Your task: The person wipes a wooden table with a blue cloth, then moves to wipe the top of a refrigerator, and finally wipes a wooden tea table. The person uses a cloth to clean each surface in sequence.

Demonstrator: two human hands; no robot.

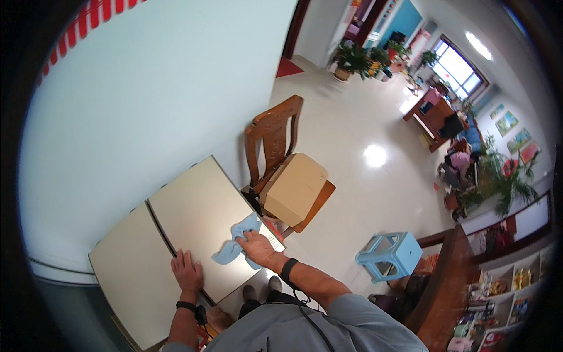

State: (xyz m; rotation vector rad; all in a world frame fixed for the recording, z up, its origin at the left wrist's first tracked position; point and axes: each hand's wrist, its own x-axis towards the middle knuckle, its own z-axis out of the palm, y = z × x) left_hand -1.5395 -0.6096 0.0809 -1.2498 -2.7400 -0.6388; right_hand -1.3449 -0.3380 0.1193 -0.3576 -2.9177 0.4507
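Note:
My right hand (pixel 257 250) grips a crumpled light-blue cloth (pixel 244 229), which lies against a cream two-panel top (pixel 189 198) near its right end. Part of the cloth is hidden under the fingers. Palm down, my left hand (pixel 188 270) rests on the same top beside the dark gap (pixel 160 226) between the panels, holding nothing. A label with writing (pixel 273 240) is stuck close to the corner by my right wrist. Both wrists wear dark bands with a cord.
A carved wooden chair (pixel 275 136) bearing a cardboard box (pixel 295 187) stands just beyond the panel's end. To the right are a light-blue plastic stool (pixel 393 255) and a wooden counter (pixel 444 281). Potted plants (pixel 347 59) and a desk (pixel 433 119) stand farther off.

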